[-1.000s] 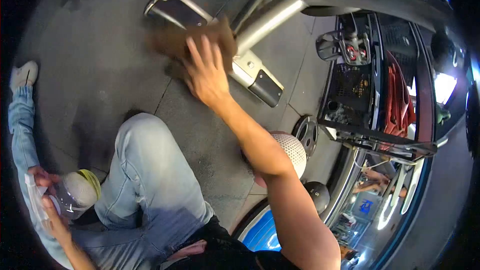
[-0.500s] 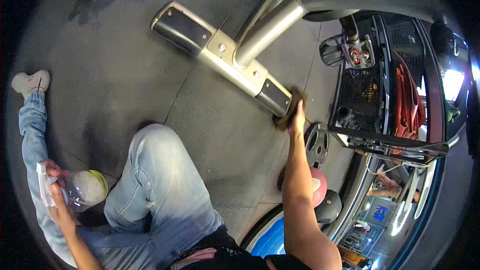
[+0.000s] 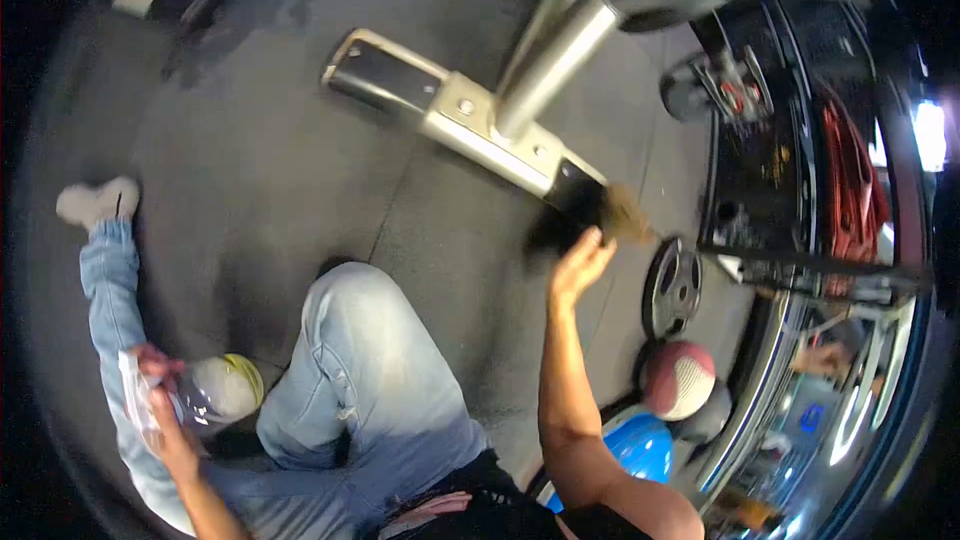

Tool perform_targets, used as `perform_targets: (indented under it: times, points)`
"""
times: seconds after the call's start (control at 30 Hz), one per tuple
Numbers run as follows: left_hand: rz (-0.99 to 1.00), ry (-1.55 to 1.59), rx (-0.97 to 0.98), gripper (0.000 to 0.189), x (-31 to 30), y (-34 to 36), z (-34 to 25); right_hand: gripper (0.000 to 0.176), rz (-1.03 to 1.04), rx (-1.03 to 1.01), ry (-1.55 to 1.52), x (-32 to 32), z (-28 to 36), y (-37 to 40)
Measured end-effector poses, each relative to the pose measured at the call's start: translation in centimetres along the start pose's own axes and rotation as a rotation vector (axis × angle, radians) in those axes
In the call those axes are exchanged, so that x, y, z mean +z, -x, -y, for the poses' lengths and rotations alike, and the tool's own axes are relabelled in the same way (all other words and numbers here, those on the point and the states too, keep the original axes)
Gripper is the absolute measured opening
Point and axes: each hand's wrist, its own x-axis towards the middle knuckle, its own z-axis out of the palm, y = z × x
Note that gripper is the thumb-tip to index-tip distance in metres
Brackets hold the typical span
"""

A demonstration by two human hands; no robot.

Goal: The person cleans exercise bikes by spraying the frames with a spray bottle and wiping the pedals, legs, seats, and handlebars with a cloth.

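Note:
At lower left my left hand point(image 3: 172, 430) is wrapped round a spray bottle point(image 3: 218, 392) by its white trigger head. The bottle is clear, lies on its side and has a yellow-green rim at its base. My right hand point(image 3: 580, 268) reaches out to the end of an exercise machine's metal foot bar point(image 3: 482, 144), which has black end pads. A brown cloth point(image 3: 626, 215) sits at the fingertips, blurred by motion, beside the bar's end. The fingers' hold on the cloth is partly hidden.
My bent knee in jeans point(image 3: 375, 330) rises between the hands. Right of my arm are a weight plate point(image 3: 673, 288), a red-and-white ball point(image 3: 680, 380), a dark ball point(image 3: 708, 415) and a blue dome point(image 3: 640, 448). A black rack point(image 3: 810, 260) holds red folded material point(image 3: 853, 190).
My right hand and the cloth have shifted relative to the bar's end, with the hand pulled back towards me. The view has turned slightly. My left hand keeps the spray bottle.

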Motion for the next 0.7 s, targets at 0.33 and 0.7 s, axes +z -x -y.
perform_targets:
  times: [0.33,0.7]
  points:
    - [-0.012,0.138,0.14,0.044,0.4,-0.8,1.2,0.056,0.471,0.721,-1.202,11.8,12.4,-10.6]
    - [0.05,0.109,0.14,0.039,1.1,-0.3,-1.5,0.062,0.318,-0.784,0.03,12.0,15.2,-7.1]
